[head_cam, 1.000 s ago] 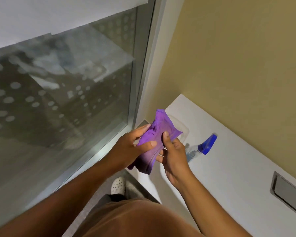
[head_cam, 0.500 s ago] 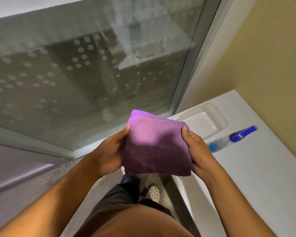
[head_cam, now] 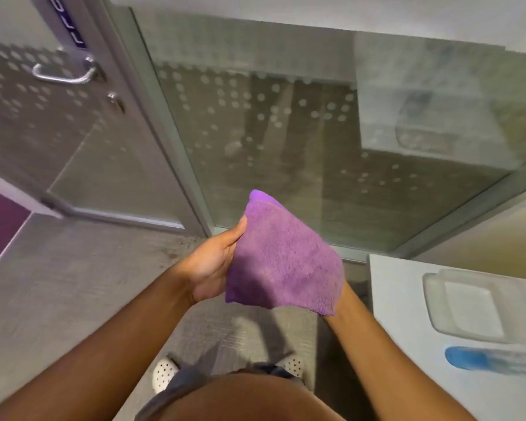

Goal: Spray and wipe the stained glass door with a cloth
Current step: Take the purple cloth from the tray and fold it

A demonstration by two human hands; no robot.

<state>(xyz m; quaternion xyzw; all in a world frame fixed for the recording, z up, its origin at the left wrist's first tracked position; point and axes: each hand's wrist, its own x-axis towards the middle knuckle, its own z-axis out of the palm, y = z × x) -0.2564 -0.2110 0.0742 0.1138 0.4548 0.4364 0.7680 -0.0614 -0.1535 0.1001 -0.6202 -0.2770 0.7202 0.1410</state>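
A folded purple cloth [head_cam: 281, 256] is held in front of me at waist height. My left hand [head_cam: 211, 262] grips its left edge, thumb up along the fold. My right hand is hidden behind the cloth; only its wrist [head_cam: 346, 302] shows below the cloth's right corner. The glass door [head_cam: 82, 138] with a metal lever handle [head_cam: 64, 75] stands at the upper left. Beside it a fixed glass panel [head_cam: 301, 141] with a dotted frosted pattern faces me. A spray bottle [head_cam: 492, 361] with blue liquid lies on its side on the white counter [head_cam: 407, 375] at the right.
A clear plastic tray [head_cam: 465, 302] sits on the counter above the bottle. Grey carpet [head_cam: 73, 284] covers the floor, with a purple patch at the far left. My white perforated shoes [head_cam: 164, 373] show below. A yellow wall is at the far right.
The view has swung left, bringing the door and its handle into sight. The cloth has gone from bunched to folded flat, and now covers my right hand.
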